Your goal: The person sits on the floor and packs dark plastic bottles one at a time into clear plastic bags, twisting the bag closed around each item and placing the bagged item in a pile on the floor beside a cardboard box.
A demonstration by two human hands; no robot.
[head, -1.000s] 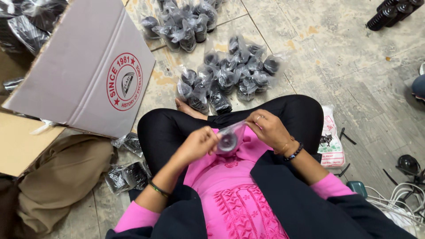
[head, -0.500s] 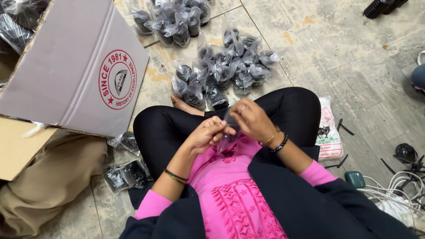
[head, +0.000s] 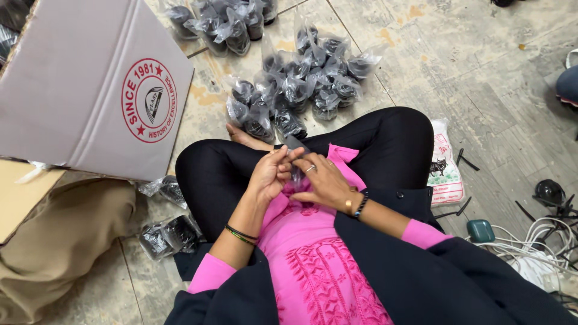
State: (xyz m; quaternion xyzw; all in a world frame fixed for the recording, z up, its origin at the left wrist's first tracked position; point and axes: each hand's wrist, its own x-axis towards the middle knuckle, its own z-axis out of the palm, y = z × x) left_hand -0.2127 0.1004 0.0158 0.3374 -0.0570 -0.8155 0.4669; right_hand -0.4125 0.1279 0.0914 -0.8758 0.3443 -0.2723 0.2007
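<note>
Both hands are sitting closer together than before, left hand (head: 270, 174) and right hand (head: 322, 180) pinching 1 small bag (head: 296, 176) over the lap. Thin plastic is risking slipping or tearing.

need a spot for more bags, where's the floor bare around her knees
Bare floor lies right of the bag pile, above the right knee. Crowded: between box and pile, and by the cables.
</note>
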